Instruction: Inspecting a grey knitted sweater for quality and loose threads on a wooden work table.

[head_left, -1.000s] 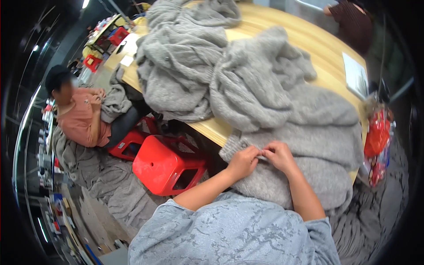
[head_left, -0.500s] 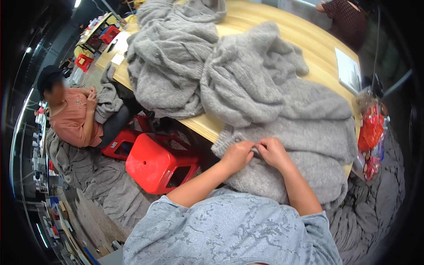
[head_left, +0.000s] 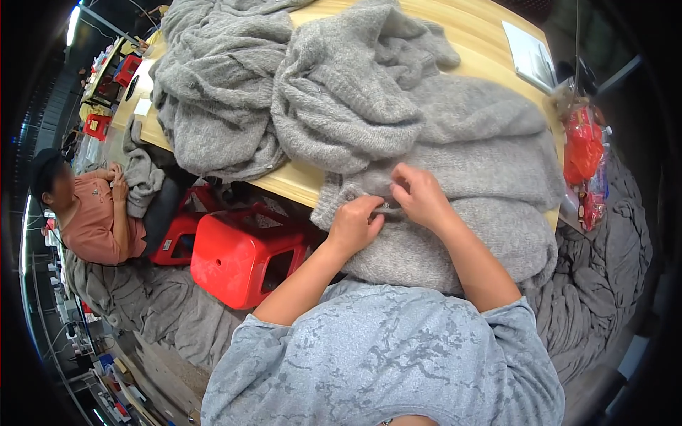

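A grey fuzzy knit garment (head_left: 490, 170) lies in thick folds across the near part of the table and drapes toward my body. At its left end, by the ribbed edge, my left hand (head_left: 355, 226) is closed on a bit of the knit, with the index finger stretched over the fabric. Just to the right and slightly farther away, my right hand (head_left: 420, 197) is held low over the garment. Its fingers are curled, thumb near the index finger; anything between them is too small to make out.
More grey knits (head_left: 213, 92) are heaped on the wooden table (head_left: 490, 42). Red stools (head_left: 226, 259) stand to the left, near a seated person (head_left: 96, 213) holding grey knit. A white board (head_left: 527, 57) and red plastic bags (head_left: 584, 153) are at the right; knits (head_left: 597, 298) pile below.
My hands have come apart; the right one has lifted away from the left, toward the far side. The whole view has shifted, so the table and stools appear farther left.
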`<state>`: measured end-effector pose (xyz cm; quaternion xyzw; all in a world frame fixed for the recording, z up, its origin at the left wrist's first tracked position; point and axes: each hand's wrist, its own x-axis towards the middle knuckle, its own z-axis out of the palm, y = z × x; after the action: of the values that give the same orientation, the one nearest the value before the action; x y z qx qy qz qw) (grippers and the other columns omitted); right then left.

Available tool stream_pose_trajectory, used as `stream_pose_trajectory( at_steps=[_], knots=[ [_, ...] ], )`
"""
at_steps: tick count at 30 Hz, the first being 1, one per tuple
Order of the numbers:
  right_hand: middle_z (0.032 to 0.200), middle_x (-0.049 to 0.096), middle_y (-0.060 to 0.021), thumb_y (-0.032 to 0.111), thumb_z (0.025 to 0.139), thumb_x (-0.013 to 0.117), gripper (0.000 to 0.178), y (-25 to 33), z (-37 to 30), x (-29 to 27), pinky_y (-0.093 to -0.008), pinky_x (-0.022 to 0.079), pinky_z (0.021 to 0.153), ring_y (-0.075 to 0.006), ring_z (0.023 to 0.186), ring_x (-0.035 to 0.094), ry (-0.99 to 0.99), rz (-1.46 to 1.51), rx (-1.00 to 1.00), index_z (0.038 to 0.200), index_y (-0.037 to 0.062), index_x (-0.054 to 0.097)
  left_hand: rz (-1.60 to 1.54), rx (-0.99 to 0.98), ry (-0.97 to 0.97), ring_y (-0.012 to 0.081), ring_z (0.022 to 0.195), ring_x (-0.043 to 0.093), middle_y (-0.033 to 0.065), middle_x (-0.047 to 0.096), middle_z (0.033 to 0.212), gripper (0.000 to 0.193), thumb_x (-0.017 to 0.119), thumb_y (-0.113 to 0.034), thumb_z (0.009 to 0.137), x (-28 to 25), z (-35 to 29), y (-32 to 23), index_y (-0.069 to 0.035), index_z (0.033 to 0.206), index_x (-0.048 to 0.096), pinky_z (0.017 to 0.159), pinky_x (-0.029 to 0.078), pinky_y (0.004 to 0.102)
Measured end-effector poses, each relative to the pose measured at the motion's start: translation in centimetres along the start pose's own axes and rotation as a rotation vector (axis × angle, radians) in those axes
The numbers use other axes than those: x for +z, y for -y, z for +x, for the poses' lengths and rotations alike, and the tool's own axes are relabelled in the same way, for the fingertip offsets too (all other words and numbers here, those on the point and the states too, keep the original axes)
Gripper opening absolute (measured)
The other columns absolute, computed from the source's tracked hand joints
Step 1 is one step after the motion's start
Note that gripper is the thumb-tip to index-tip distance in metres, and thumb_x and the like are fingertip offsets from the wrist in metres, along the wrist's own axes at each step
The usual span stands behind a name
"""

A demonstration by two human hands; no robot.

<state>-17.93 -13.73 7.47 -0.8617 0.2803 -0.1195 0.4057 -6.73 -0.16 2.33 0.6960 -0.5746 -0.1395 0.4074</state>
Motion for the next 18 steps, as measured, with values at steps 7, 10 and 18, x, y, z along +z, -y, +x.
stream_pose_trajectory(
  at_steps=[7,10,18],
  knots=[
    [0.091,0.058,-0.0179,0.007,0.073,0.066,0.027,-1.3,-2.0,1.1,-0.0376,0.048,0.068,-0.0325,0.077,0.059,0.155,0.105,-0.069,0.097,-0.0039,0.058,-0.026,-0.052,0.009,0.0315,0.074,0.062,0.0154,0.063,0.087,0.025,0.068,-0.006,0.07,-0.2,-0.1,0.0,-0.001,0.094,0.061,0.064,0.051,0.0374],
    [0.084,0.057,-0.0156,0.005,0.071,0.068,0.025,-1.9,-1.9,1.9,-0.0383,0.046,0.067,-0.0317,0.075,0.057,0.03,0.004,-0.158,0.094,-0.0024,0.06,-0.045,-0.049,0.009,0.0333,0.076,0.062,0.0158,0.063,0.087,0.022,0.065,-0.004,0.073,-0.3,0.2,-0.1,0.0,0.094,0.061,0.065,0.05,0.0383],
    [0.079,0.058,-0.0135,0.004,0.071,0.065,0.018,-1.7,-1.5,1.5,-0.0356,0.046,0.065,-0.0282,0.071,0.057,0.085,0.069,-0.092,0.087,-0.0021,0.063,-0.113,-0.117,0.087,0.0322,0.075,0.063,0.0166,0.064,0.083,0.014,0.062,-0.001,0.075,-1.1,0.7,0.1,0.001,0.09,0.062,0.065,0.05,0.0372]
  ],
)
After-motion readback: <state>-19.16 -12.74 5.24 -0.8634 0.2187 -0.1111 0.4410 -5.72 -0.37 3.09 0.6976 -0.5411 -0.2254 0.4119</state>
